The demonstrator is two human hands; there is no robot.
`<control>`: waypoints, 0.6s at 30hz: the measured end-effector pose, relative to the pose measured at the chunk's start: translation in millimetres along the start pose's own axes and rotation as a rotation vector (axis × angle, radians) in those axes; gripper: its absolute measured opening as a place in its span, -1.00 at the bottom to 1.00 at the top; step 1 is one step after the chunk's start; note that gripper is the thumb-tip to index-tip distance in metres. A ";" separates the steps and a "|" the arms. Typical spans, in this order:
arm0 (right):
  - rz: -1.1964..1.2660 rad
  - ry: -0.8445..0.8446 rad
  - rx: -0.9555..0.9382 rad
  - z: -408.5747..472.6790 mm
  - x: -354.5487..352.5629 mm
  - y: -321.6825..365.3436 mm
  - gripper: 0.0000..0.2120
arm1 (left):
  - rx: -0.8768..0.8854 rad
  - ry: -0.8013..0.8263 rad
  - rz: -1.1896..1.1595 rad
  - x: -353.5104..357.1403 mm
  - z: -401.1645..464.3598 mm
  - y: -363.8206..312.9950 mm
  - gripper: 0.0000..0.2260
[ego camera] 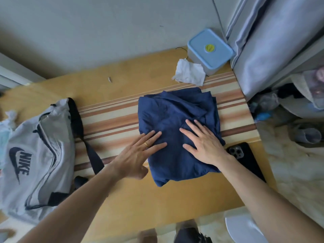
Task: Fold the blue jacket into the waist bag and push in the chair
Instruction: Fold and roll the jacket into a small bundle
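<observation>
A blue-lidded box (210,50) stood at the far corner of the wooden table (122,199), a crumpled white tissue (190,72) just beside it. A black phone (245,158) lay face down near the right edge, and grey curtains (273,41) hung beyond.

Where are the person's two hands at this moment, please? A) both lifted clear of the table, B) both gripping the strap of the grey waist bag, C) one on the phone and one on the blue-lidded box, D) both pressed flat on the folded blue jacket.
D: the left hand and right hand both lie open, palms down, on the folded blue jacket, while the grey waist bag sits untouched beside it.
</observation>
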State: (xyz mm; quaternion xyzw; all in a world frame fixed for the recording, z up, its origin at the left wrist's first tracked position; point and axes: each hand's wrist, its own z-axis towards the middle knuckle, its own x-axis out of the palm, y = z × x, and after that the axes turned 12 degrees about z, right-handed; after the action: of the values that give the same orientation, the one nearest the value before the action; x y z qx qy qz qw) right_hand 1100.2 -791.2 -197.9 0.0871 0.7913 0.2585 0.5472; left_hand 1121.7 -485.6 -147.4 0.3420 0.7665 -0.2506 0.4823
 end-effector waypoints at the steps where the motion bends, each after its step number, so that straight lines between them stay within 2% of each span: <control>1: -0.008 -0.003 -0.008 0.5 -0.7 0.5 -0.39 | 0.025 0.000 0.067 4.3 -6.3 3.0 -0.08; 6: 0.026 0.086 0.030 2.5 -10.1 6.4 -0.36 | 0.150 -0.185 0.139 28.9 4.1 -1.1 -0.28; 8: 0.155 0.180 0.088 5.0 -25.1 9.0 -0.37 | 0.127 -0.260 0.094 31.7 14.4 -1.9 -0.48; 9: 0.257 0.232 0.137 4.9 -37.5 12.6 -0.39 | 0.064 -0.295 -0.004 29.8 15.1 -3.5 -0.59; 12: 0.539 0.332 0.300 5.1 -79.7 18.0 -0.41 | -0.224 -0.337 -0.590 3.8 6.2 -11.7 -0.85; 13: 0.671 0.357 0.337 4.1 -94.1 19.7 -0.40 | -0.351 -0.314 -0.836 -6.8 3.5 -14.2 -0.85; 15: 1.091 0.368 0.399 -0.7 -115.3 16.3 -0.43 | -0.643 -0.291 -1.252 -28.6 3.0 -15.2 -0.66; 17: 1.398 0.286 0.416 -2.5 -130.2 15.4 -0.29 | -0.928 -0.297 -1.511 -46.2 11.2 -8.7 -0.66; 18: 1.409 0.231 0.389 0.2 -132.2 16.0 -0.18 | -1.060 -0.299 -1.565 -49.5 19.2 -2.4 -0.67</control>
State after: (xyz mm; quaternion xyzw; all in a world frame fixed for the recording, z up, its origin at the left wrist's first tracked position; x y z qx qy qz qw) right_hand 1149.1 -833.2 -81.3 0.6423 0.6318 0.4110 0.1393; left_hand 1145.7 -514.9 -110.0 -0.5659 0.7220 -0.1633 0.3629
